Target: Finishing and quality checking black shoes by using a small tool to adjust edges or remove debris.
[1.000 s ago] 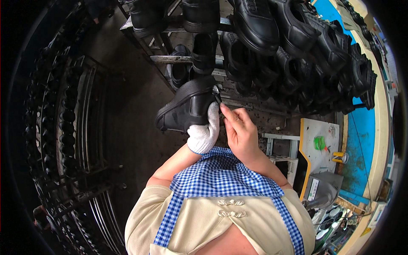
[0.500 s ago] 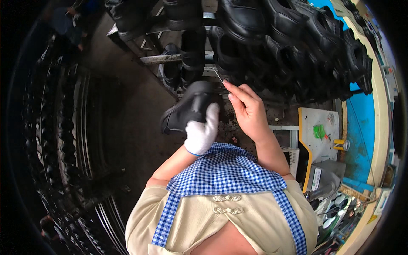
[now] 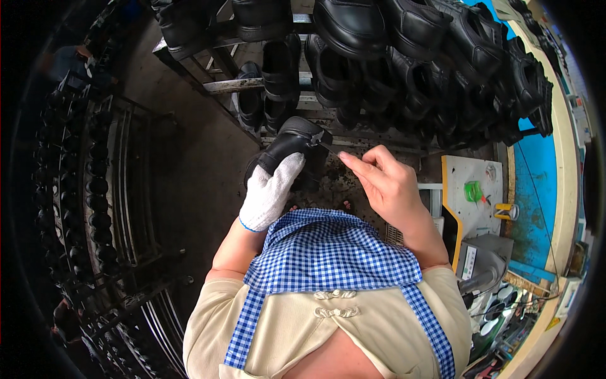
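Note:
My left hand (image 3: 268, 194), in a white knit glove with a blue cuff edge, is closed around a black shoe (image 3: 287, 146). The shoe is tilted in front of my apron, its rounded end pointing away from me. Bare, my right hand (image 3: 386, 183) pinches a thin metal tool (image 3: 331, 151) between thumb and fingers. The tool's far end meets the shoe's edge, where a small shiny grey patch shows. Its exact tip shape is too small to make out.
Ahead stands a metal rack (image 3: 233, 84) with rows of black shoes (image 3: 350, 28). More racks (image 3: 95, 189) run along the left. At right are a white table (image 3: 464, 167) with a green container (image 3: 473, 191), a yellow can (image 3: 506, 211) and a grey machine (image 3: 489, 256).
The shoe has turned, and my left hand has shifted left and nearer to me on it. My right hand has moved right and nearer; the tool's end now meets the shoe.

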`<state>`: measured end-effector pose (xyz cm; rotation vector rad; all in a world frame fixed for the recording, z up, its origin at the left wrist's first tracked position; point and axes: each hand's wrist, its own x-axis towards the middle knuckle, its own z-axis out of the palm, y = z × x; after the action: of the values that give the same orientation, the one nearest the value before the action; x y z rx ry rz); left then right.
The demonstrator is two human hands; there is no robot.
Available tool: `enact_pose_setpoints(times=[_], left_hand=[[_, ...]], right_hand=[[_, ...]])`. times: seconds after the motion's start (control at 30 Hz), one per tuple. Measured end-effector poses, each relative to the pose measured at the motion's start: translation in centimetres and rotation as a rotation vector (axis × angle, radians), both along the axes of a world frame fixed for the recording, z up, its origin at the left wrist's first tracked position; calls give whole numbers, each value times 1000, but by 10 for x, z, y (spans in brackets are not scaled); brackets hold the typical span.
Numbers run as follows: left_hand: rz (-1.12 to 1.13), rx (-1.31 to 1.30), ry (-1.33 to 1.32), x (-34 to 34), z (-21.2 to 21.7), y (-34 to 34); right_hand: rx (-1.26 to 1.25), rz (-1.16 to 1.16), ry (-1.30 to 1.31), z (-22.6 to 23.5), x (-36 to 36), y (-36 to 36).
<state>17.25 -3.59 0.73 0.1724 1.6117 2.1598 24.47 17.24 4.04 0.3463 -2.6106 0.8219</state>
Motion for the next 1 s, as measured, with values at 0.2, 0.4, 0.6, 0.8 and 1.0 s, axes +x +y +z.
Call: enact_pose_setpoints(times=[0.2,0.4,0.6,0.8,1.0], left_hand=[[-28,23,-87,3,9,0],[-90,256,-302,-2,12,-3],[-69,311,-349,-1,11,0],[-71,225,-292,4,9,2],[-66,90,-260,7,9,3]], right_hand=[[47,-14,31,2,6,3],[27,-13,-27,7,10,3],[64,-25,-19,7,12,3],[46,-13,-44,9,15,5],[56,16,-20,2,16,8]])
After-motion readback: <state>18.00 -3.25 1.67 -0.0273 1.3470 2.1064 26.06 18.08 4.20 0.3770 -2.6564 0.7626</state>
